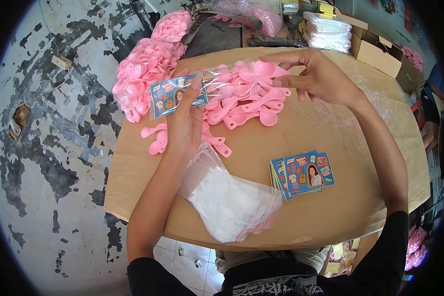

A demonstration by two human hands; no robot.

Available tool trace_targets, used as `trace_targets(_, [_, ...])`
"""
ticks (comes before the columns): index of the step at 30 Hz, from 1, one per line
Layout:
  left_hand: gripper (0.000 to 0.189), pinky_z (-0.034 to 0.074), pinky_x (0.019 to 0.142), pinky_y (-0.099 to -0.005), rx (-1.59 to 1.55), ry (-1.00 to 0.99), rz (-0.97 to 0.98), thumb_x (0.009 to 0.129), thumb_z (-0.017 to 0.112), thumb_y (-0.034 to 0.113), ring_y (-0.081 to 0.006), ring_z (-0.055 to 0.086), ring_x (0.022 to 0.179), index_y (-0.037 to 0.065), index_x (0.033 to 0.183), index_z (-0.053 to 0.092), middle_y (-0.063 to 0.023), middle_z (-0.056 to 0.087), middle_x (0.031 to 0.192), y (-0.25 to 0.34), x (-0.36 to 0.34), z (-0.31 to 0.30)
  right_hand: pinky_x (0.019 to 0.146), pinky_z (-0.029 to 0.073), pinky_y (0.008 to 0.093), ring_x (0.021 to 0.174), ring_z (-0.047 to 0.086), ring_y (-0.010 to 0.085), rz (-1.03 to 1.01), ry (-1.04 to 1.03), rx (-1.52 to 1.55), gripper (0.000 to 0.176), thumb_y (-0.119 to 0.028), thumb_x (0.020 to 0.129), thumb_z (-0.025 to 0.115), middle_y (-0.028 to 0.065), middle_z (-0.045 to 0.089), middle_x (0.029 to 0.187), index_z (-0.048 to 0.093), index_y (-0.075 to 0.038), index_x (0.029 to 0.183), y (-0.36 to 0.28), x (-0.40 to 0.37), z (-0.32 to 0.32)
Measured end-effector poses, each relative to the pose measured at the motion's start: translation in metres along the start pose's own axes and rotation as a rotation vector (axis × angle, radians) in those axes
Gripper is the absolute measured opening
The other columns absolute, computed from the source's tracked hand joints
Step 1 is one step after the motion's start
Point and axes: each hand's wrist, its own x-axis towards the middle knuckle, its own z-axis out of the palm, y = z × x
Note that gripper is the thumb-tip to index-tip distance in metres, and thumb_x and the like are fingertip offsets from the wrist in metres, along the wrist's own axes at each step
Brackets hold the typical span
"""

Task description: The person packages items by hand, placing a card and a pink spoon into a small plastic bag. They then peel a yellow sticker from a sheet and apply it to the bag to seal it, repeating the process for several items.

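My left hand [186, 123] is closed on a clear plastic bag [214, 79] with a blue printed card [163, 96] inside, thumb across the card. The bag stretches to the right over a heap of pink measuring spoons [241, 106]. At its right end, my right hand [313, 79] has thumb and forefinger around the handle of a pink measuring spoon [265, 69], its bowl pointing left toward the bag. Several loose pink spoons lie under and beside my left wrist. Nearer to me are a stack of clear bags [227, 200] and a stack of blue cards [308, 173].
Brown cardboard covers the table [350, 207]. Large bags of pink spoons [145, 74] stand at the back left. At the back right are a pile of plastic packs [328, 32] and a cardboard box [375, 52]. Part of another person [431, 108] shows at the right edge.
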Motion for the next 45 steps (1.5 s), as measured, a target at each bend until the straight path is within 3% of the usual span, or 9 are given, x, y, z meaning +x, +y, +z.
trace_targets(13, [0.051, 0.049, 0.098, -0.0385, -0.06, -0.14, -0.104, 0.094, 0.063, 0.016, -0.0225, 0.055, 0.12, 0.004, 0.136, 0.037, -0.016, 0.054, 0.129, -0.003, -0.027, 0.024, 0.063, 0.047, 0.0215, 0.074, 0.06, 0.0079, -0.188, -0.026, 0.289, 0.034, -0.029, 0.086, 0.073, 0.0033, 0.066, 0.086, 0.068, -0.002, 0.105, -0.011, -0.003, 0.037])
trace_targets(18, [0.059, 0.044, 0.105, -0.0402, -0.059, -0.258, -0.234, 0.099, 0.054, 0.028, -0.0268, 0.05, 0.126, 0.0, 0.144, 0.028, -0.0187, 0.045, 0.14, -0.012, -0.018, 0.008, 0.056, 0.047, 0.0212, 0.064, 0.059, 0.0081, -0.179, 0.363, -0.124, 0.017, -0.018, 0.087, 0.068, 0.0053, 0.068, 0.081, 0.07, -0.003, 0.096, -0.045, -0.023, -0.025])
trace_targets(21, [0.063, 0.038, 0.11, -0.0382, 0.254, -0.217, -0.076, 0.1, 0.045, 0.046, -0.0304, 0.046, 0.13, 0.001, 0.142, 0.031, -0.0225, 0.044, 0.141, -0.014, -0.017, 0.009, 0.044, 0.044, 0.0211, 0.052, 0.056, 0.0067, -0.181, 0.241, -0.214, 0.009, -0.007, 0.09, 0.063, 0.0047, 0.069, 0.078, 0.071, -0.003, 0.091, -0.053, -0.031, -0.036])
trace_targets(29, [0.076, 0.04, 0.104, -0.0358, 1.091, -0.551, 0.42, 0.081, 0.075, 0.02, -0.0265, 0.049, 0.126, -0.005, 0.14, 0.034, -0.0177, 0.05, 0.135, 0.001, -0.055, 0.047, 0.049, 0.036, 0.0168, 0.064, 0.053, -0.0014, -0.412, 0.335, -0.213, 0.008, -0.007, 0.087, 0.068, -0.0045, 0.064, 0.078, 0.069, -0.004, 0.094, -0.038, -0.023, 0.0])
trace_targets(32, [0.068, 0.04, 0.103, -0.0357, 1.107, -0.557, 0.204, 0.082, 0.07, 0.013, -0.0272, 0.05, 0.127, -0.005, 0.139, 0.037, -0.0173, 0.056, 0.128, 0.007, -0.063, 0.055, 0.056, 0.04, 0.0184, 0.072, 0.055, 0.0007, -0.179, 0.123, -0.042, 0.01, -0.006, 0.089, 0.065, -0.0033, 0.065, 0.081, 0.067, -0.002, 0.098, -0.065, -0.033, 0.022])
trace_targets(36, [0.059, 0.046, 0.095, -0.0349, 0.697, -0.455, -0.24, 0.087, 0.054, 0.002, -0.023, 0.06, 0.106, -0.004, 0.142, 0.034, -0.0153, 0.059, 0.125, 0.011, -0.062, 0.048, 0.058, 0.041, 0.0179, 0.067, 0.055, 0.0008, -0.389, 0.472, 0.343, 0.024, -0.011, 0.091, 0.065, -0.004, 0.066, 0.079, 0.062, -0.002, 0.113, -0.056, -0.018, 0.035])
trace_targets(38, [0.059, 0.047, 0.096, -0.0346, 0.37, -0.471, -0.436, 0.088, 0.05, -0.001, -0.0217, 0.061, 0.107, -0.003, 0.144, 0.033, -0.0146, 0.059, 0.126, 0.016, -0.062, 0.049, 0.056, 0.046, 0.021, 0.07, 0.06, 0.0057, 0.151, 0.502, 0.188, 0.023, -0.015, 0.089, 0.068, 0.0015, 0.067, 0.078, 0.065, 0.0, 0.107, -0.114, -0.009, 0.019])
trace_targets(39, [0.059, 0.047, 0.097, -0.0344, 0.187, -0.501, -0.524, 0.088, 0.049, -0.002, -0.0214, 0.06, 0.111, -0.002, 0.145, 0.032, -0.0145, 0.059, 0.126, 0.018, -0.062, 0.049, 0.056, 0.046, 0.0216, 0.07, 0.06, 0.0068, 0.043, 0.396, 0.287, 0.024, -0.016, 0.09, 0.068, 0.0021, 0.067, 0.078, 0.064, 0.0, 0.107, -0.094, -0.012, 0.015])
trace_targets(45, [0.049, 0.055, 0.091, -0.041, 0.211, -0.446, -0.384, 0.098, 0.046, 0.012, -0.0334, 0.063, 0.11, -0.004, 0.142, 0.034, -0.0213, 0.058, 0.125, 0.022, -0.057, 0.055, 0.059, 0.042, 0.0187, 0.069, 0.057, 0.0036, -0.133, 0.068, 0.234, 0.033, -0.009, 0.09, 0.066, 0.0004, 0.067, 0.085, 0.057, -0.002, 0.121, -0.03, -0.012, 0.023])
